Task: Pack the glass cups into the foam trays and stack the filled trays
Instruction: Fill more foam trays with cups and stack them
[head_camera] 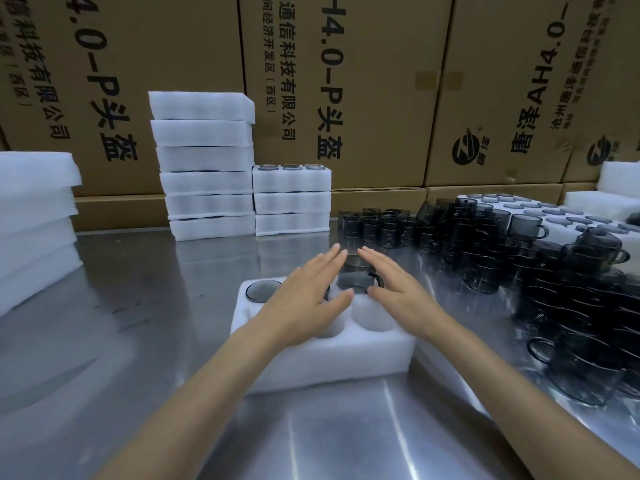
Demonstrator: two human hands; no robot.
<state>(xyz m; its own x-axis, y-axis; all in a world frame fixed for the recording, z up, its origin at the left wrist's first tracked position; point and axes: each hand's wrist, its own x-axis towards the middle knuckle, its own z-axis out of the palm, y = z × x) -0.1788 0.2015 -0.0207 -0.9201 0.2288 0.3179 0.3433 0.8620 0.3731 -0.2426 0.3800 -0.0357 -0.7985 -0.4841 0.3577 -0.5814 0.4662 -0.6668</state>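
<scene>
A white foam tray (311, 365) lies on the steel table in front of me. A smoky glass cup (261, 289) sits in its far left pocket, and another cup (356, 280) with a handle sits in the far right pocket. The near right pocket (375, 315) is empty. My left hand (308, 299) hovers flat over the tray's middle, fingers straight, hiding what lies under it. My right hand (394, 289) is stretched flat beside the handled cup, thumb near its rim. Neither hand grips anything.
Loose dark glass cups (519, 258) are heaped along the right side. Filled foam trays stand in two stacks (207, 168) (292, 199) at the back. Another foam stack (34, 220) is at the left, a wide foam sheet (571, 216) at the far right, cardboard boxes (346, 81) behind.
</scene>
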